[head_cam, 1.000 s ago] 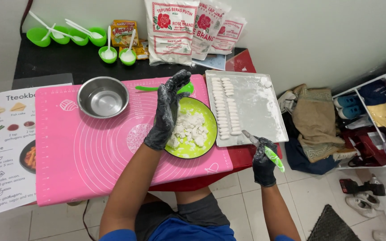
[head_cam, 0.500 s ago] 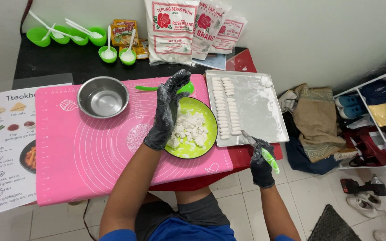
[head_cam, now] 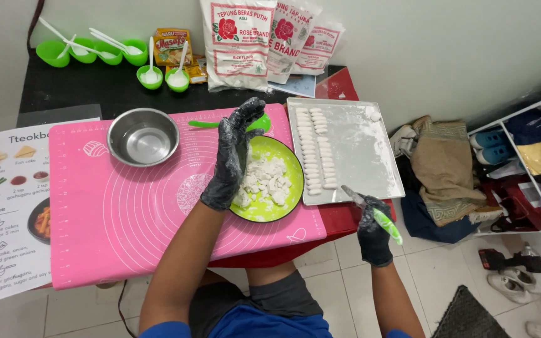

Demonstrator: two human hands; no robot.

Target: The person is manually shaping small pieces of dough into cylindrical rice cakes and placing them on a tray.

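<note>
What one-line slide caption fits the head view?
Gloved left hand over a green plate of white dough pieces; right hand holds a green-handled knife beside a floured tray.

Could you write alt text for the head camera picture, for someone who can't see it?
Left hand in a black glove hovers over a green plate of white dough pieces on a pink mat; right hand holds a green-handled knife beside a floured tray.

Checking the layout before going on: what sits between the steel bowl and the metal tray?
In the head view, the green plate of white dough pieces, with the left hand over it.
</note>
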